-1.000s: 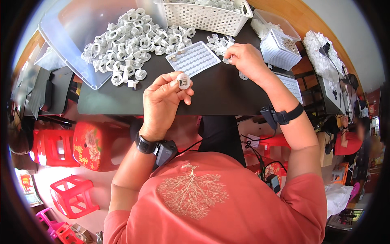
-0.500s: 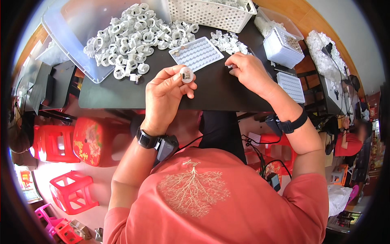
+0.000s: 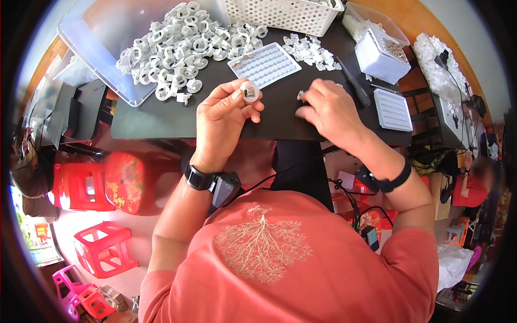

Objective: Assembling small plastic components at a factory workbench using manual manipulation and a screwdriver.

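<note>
A black worktable [image 3: 161, 121] carries everything, with the bigger stores pushed to its far edge so the near strip is free for the hands. A clear plastic bin [image 3: 94, 40] spills a heap of white plastic rings [image 3: 180, 40] toward the middle; beside it stand a white mesh basket [image 3: 280, 13] and a small white grid tray [image 3: 265, 64], with loose small clips [image 3: 312, 53] just beyond.

The left hand [image 3: 221, 121] is raised off the table, pinching one white ring [image 3: 249, 91] between thumb and fingertips, its face turned upward, apparently for inspection. The right hand [image 3: 331, 110] rests knuckles-up on the table, fingertips closed on a tiny metal piece [image 3: 300, 96]. Nothing lies between the two hands.
</note>
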### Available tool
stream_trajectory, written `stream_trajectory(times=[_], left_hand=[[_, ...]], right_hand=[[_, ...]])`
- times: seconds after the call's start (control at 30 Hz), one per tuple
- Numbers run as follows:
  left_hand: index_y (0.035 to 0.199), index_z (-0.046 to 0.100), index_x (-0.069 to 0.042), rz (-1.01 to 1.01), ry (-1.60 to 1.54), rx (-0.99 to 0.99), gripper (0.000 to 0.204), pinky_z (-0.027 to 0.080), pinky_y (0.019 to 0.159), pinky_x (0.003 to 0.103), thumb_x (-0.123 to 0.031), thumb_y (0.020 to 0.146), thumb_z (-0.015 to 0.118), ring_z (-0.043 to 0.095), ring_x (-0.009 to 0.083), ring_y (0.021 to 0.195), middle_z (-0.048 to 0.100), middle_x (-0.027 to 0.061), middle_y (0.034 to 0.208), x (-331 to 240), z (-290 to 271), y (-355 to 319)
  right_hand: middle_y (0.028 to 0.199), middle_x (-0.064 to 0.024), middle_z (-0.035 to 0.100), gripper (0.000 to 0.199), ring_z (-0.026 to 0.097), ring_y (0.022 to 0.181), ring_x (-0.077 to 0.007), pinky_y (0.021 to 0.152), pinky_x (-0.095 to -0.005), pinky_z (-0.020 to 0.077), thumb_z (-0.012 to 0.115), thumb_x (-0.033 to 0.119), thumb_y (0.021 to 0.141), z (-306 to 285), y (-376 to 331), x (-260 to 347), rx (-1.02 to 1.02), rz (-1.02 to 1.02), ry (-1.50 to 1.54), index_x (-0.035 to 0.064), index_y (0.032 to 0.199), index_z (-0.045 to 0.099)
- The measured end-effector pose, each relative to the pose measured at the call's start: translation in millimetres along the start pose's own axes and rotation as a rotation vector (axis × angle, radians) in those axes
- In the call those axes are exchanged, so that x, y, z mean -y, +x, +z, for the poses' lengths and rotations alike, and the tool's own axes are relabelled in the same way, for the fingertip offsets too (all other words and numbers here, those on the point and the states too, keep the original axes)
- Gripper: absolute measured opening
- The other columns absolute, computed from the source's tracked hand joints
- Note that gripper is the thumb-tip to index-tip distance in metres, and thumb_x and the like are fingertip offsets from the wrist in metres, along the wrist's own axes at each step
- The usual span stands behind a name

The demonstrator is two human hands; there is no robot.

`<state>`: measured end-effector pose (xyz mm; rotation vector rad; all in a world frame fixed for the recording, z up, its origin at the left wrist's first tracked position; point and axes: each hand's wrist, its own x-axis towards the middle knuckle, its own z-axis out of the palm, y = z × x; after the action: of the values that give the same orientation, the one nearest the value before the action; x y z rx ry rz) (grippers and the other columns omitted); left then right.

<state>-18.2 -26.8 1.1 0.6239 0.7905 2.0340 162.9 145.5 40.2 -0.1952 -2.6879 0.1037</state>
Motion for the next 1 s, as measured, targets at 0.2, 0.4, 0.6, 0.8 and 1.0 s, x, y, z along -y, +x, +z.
stream_trajectory(times=[0.2, 0.4, 0.6, 0.8, 1.0], left_hand=[[0.118, 0.060, 0.006, -0.005, -0.051, 0.032, 0.026, 0.054, 0.069, 0.035, -0.013, 0.100, 0.059, 0.066, 0.0288, 0.087, 0.066, 0.0242, 0.107, 1.6, -3.8, 2.8], [0.120, 0.060, 0.006, -0.003, -0.019, 0.056, 0.030, 0.053, 0.069, 0.034, -0.016, 0.100, 0.059, 0.065, 0.0287, 0.089, 0.066, 0.0266, 0.110, 2.4, -4.5, 2.6], [0.115, 0.060, 0.006, -0.009, -0.084, 0.074, 0.023, 0.055, 0.070, 0.036, -0.011, 0.100, 0.060, 0.068, 0.0291, 0.086, 0.068, 0.0214, 0.108, 1.8, -3.7, 3.4], [0.114, 0.060, 0.006, -0.027, -0.113, 0.054, 0.022, 0.056, 0.069, 0.037, -0.011, 0.100, 0.060, 0.069, 0.0298, 0.085, 0.067, 0.0181, 0.106, 1.6, -3.6, 3.7], [0.114, 0.060, 0.006, -0.036, -0.124, 0.044, 0.022, 0.056, 0.068, 0.037, -0.010, 0.101, 0.059, 0.068, 0.0298, 0.085, 0.067, 0.0179, 0.107, 0.8, -3.9, 3.8]], right_hand=[[0.096, -0.0071, 0.057, 0.034, 0.058, 0.094, -0.0271, 0.076, -0.0386, 0.0444, 0.081, 0.021, 0.072, 3.5, -38.7, 23.7, -0.130, -0.193, 0.132, 0.0045, 0.097, 0.064], [0.088, -0.0092, 0.059, 0.020, 0.061, 0.081, -0.0275, 0.065, -0.0372, 0.0479, 0.074, 0.000, 0.078, 16.8, -27.3, 30.6, -0.328, -0.175, 0.372, 0.0025, 0.094, 0.063], [0.084, -0.0104, 0.060, 0.009, 0.063, 0.072, -0.0237, 0.063, -0.0338, 0.0495, 0.069, -0.004, 0.086, 10.2, 33.1, 45.7, -0.338, 0.101, 0.797, -0.0006, 0.091, 0.063], [0.083, -0.0099, 0.062, 0.004, 0.064, 0.071, -0.0238, 0.062, -0.0334, 0.0498, 0.065, -0.004, 0.086, 20.3, 54.5, 48.4, -0.322, 0.083, 0.758, -0.0007, 0.087, 0.063], [0.079, -0.0091, 0.063, 0.004, 0.065, 0.070, -0.0227, 0.061, -0.0330, 0.0495, 0.067, -0.001, 0.085, 20.7, 59.8, 51.9, -0.310, 0.128, 0.738, -0.0002, 0.082, 0.064]])
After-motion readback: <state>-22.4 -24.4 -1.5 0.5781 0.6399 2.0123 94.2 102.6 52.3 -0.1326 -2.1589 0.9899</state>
